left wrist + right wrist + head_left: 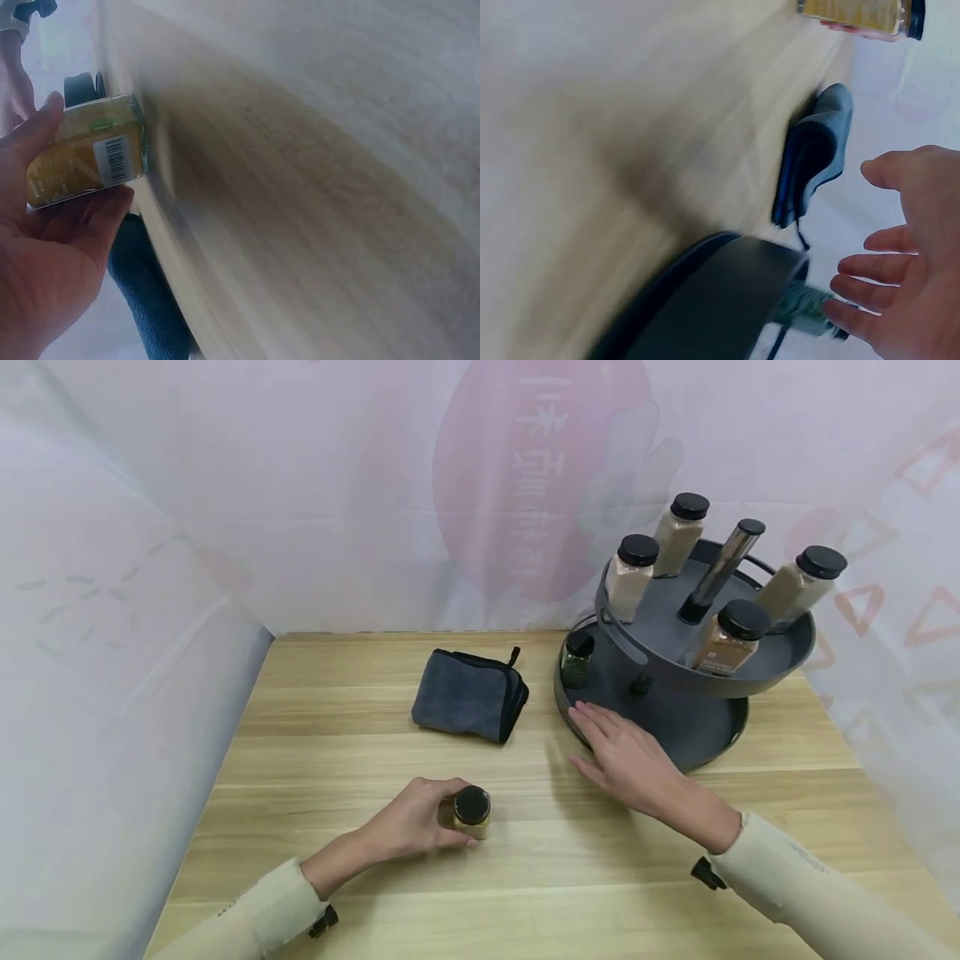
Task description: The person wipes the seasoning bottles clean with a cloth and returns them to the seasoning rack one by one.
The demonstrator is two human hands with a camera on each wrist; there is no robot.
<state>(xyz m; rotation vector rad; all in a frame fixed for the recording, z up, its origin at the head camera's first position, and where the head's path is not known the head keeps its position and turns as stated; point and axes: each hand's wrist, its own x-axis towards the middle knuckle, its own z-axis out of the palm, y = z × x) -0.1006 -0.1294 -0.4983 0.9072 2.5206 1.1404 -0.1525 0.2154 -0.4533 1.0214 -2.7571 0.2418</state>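
Observation:
Between its thumb and fingers, my left hand (pixel 417 819) grips a spice jar (pixel 472 810) with a black lid, low over the wooden table. In the left wrist view the spice jar (pixel 94 154) shows yellow-brown contents and a barcode label. My right hand (pixel 626 756) reaches over the near left rim of the lower tier (pixel 697 735) of a dark grey two-tier rack, its fingers extended and holding nothing. Whether it touches the rim I cannot tell. A small jar with green contents (pixel 576 662) stands on that lower tier, just beyond the right fingertips.
Several black-lidded jars stand on the rack's upper tier (pixel 667 652) around a metal post (pixel 723 572). A folded grey cloth (pixel 465 693) with black edging lies left of the rack. Pale printed sheeting (pixel 337 510) hangs behind the wooden table (pixel 315 710).

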